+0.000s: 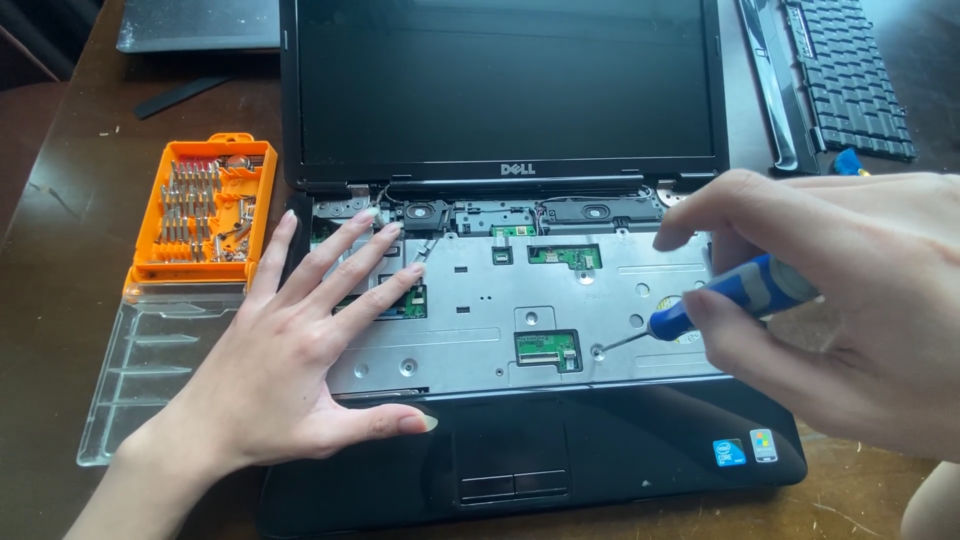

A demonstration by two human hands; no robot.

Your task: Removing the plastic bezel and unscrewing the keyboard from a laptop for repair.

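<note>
A black laptop point(620, 450) lies open on the wooden table with its keyboard removed, showing a grey metal plate point(470, 300) and small green circuit boards. My left hand point(290, 360) rests flat, fingers spread, on the left side of that plate and the palm rest. My right hand point(850, 300) grips a blue-handled screwdriver point(735, 293). Its thin metal tip touches a screw hole point(598, 351) in the plate, near the lower middle.
An orange screwdriver-bit case point(205, 210) with several bits stands left of the laptop, its clear lid point(150, 370) folded open toward me. The removed keyboard point(850, 75) and a black trim strip point(775, 80) lie at the back right.
</note>
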